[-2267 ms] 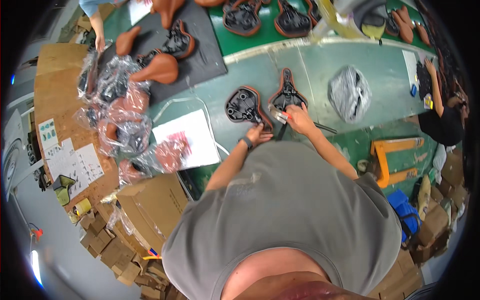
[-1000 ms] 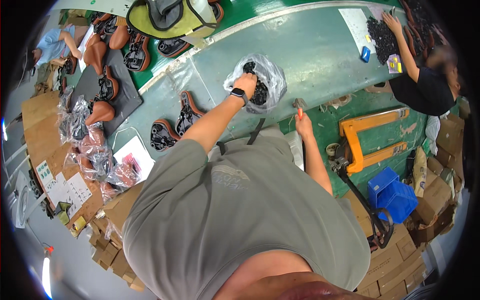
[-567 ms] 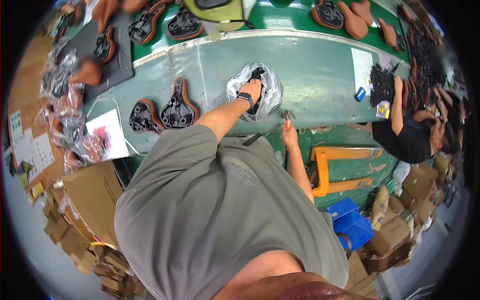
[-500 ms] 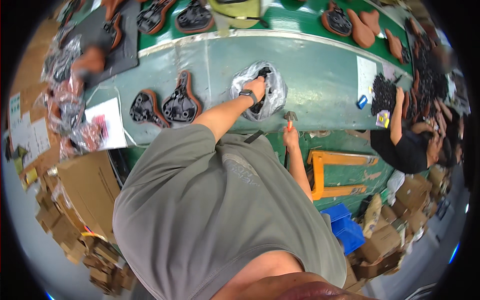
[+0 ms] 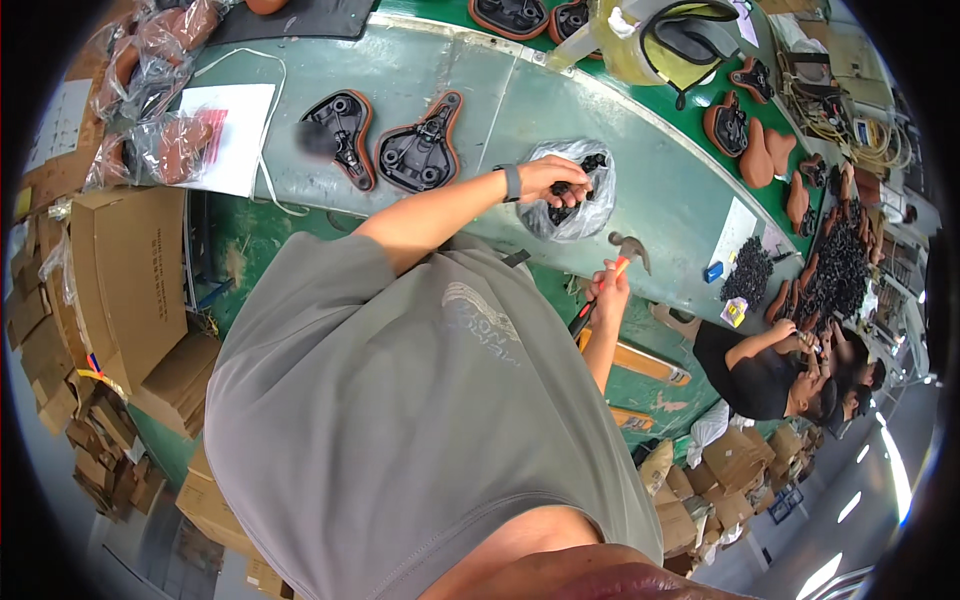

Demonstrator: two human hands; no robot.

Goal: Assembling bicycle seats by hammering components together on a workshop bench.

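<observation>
My left hand (image 5: 553, 182), with a dark watch on its wrist, is closed around small black parts (image 5: 562, 188) over the mouth of a clear plastic bag (image 5: 585, 222). More black pieces lie inside the bag; their exact kind is too small to tell. My right hand (image 5: 608, 290) grips a claw hammer (image 5: 627, 250) by its red and black handle, head up, just off the table's near edge. To the left, two brown bicycle saddles, a shorter (image 5: 345, 135) and a longer one (image 5: 420, 150), lie upside down on the green table with black undersides showing.
Wrapped saddles (image 5: 185, 148) and a white sheet (image 5: 228, 110) lie at the left. A yellowish bag (image 5: 650, 50) and more saddles (image 5: 757, 155) stand across the table. At right are a heap of black parts (image 5: 748, 268) and a co-worker (image 5: 740, 370). A large carton (image 5: 125, 290) stands at lower left.
My left hand has come up out of the bag with black parts in it. The hammer in my right hand has tilted and risen. The whole view has turned.
</observation>
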